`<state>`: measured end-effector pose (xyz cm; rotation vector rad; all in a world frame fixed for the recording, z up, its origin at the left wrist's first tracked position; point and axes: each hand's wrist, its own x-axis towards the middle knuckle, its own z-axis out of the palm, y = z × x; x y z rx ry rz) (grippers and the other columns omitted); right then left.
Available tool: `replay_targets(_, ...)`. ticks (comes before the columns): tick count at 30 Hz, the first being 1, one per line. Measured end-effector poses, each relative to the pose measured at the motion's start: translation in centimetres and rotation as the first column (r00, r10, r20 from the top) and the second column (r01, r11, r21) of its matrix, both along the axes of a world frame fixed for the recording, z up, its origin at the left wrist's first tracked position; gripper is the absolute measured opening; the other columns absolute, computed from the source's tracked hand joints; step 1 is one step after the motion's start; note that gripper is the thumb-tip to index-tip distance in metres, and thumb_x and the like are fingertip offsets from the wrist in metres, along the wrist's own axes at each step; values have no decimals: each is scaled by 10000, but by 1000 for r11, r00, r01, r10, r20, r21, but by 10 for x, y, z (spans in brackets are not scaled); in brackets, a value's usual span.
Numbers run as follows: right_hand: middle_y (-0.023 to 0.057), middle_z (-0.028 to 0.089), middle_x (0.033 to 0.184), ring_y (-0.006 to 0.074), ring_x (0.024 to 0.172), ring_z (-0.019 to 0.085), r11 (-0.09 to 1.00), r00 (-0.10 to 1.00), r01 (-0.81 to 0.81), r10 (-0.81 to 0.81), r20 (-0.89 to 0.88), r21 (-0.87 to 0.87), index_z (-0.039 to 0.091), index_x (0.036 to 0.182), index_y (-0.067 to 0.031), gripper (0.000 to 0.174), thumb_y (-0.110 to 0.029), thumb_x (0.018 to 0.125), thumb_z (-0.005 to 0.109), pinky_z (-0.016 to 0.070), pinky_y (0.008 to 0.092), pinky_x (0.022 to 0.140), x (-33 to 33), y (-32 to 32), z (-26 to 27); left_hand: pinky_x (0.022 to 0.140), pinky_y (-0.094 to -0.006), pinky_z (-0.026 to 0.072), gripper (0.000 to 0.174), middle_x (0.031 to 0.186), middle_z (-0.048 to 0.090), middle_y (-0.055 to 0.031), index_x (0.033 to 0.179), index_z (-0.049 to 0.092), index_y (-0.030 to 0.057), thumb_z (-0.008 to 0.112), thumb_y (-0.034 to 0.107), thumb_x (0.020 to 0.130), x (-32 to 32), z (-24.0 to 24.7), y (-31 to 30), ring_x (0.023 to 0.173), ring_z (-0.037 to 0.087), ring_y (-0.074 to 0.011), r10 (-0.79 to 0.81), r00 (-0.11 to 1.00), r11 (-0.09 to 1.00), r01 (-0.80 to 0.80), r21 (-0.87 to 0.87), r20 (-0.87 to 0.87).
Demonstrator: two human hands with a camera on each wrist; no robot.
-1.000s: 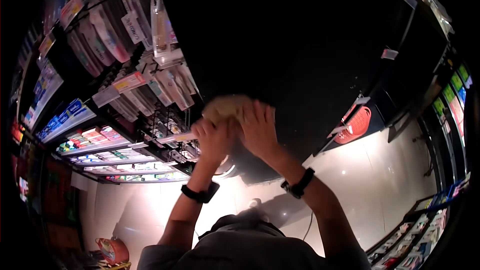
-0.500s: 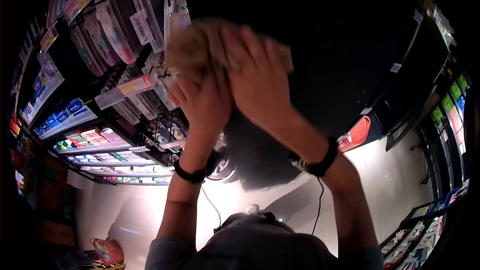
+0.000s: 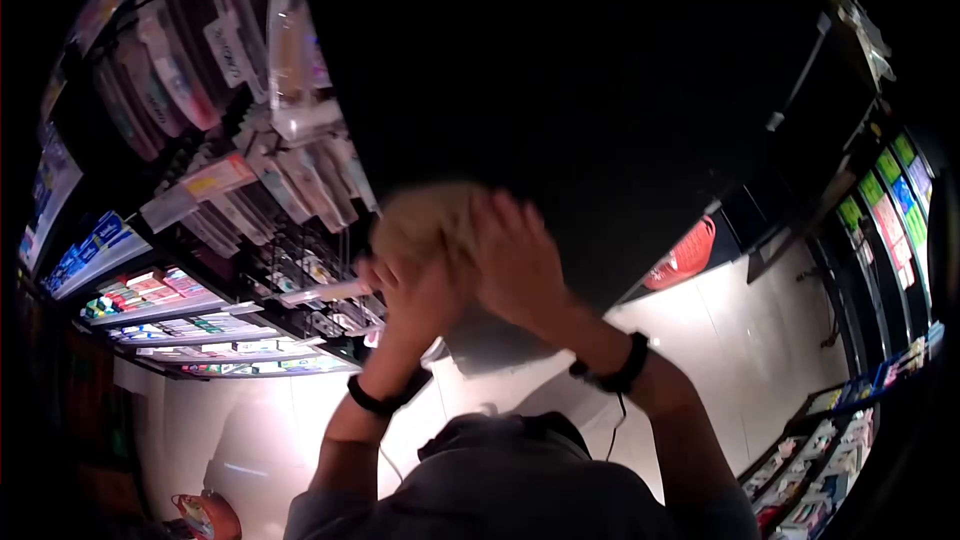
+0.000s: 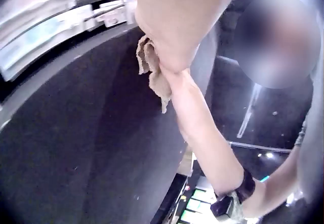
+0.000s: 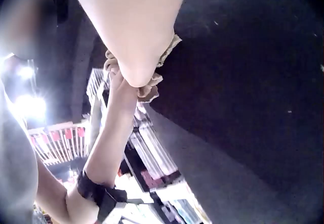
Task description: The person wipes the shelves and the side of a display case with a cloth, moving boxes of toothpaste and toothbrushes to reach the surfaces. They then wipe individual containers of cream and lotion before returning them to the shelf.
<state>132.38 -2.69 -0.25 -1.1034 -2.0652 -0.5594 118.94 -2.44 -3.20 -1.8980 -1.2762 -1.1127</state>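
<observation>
A: Head view: where do your hands lie?

B: Your right hand [image 3: 515, 265] lies over the tan cloth [image 3: 415, 225], fingers straight and slightly apart, pressed on it rather than clamped. Your left hand [image 3: 415, 300] touches its lower edge, just beside the right; blur hides the fingers, so you cannot tell whether they clamp it. The cloth shows against the dark surface [image 3: 560, 130].

A: And around you?

B: To your left, hanging packets [image 3: 175, 65] above shelved boxes [image 3: 155, 295]; to your right, a red basket [image 3: 685, 255] near the pale floor [image 3: 720, 330].

A: Left wrist view?

B: The cloth's ragged folds hang out beside your left hand, your right forearm [image 4: 205, 128] reaching in from below, a dark band [image 4: 245, 183] on its wrist. Your fingers are hidden.

A: Right wrist view?

B: Cloth folds stick out on both sides of your right hand, your left forearm [image 5: 116, 133] below; the grip cannot be told here
</observation>
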Motion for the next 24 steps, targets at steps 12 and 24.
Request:
replay_targets(12, 103, 385, 1320, 322, 1228, 320, 979, 972, 169, -147, 182, -110, 527, 1164, -73, 410, -198, 773, 521, 289, 501, 951, 99, -8, -67, 994, -515, 262, 363, 1162, 447, -331, 1063, 578, -25, 509, 130, 741, 115, -46, 4, 1148, 352, -498, -190, 972, 911, 228, -344, 140)
replay_targets(24, 51, 264, 1399, 376, 1296, 155, 949, 980, 137, -90, -175, 283, 444, 1254, -130, 476, -257, 797, 491, 159, 587, 990, 227, 22, 54, 988, -584, 159, 512, 1301, 226, -350, 1117, 437, -105, 455, 321, 833, 244, 93, 16, 1262, 153, -486, -180, 983, 982, 181, 50, -25)
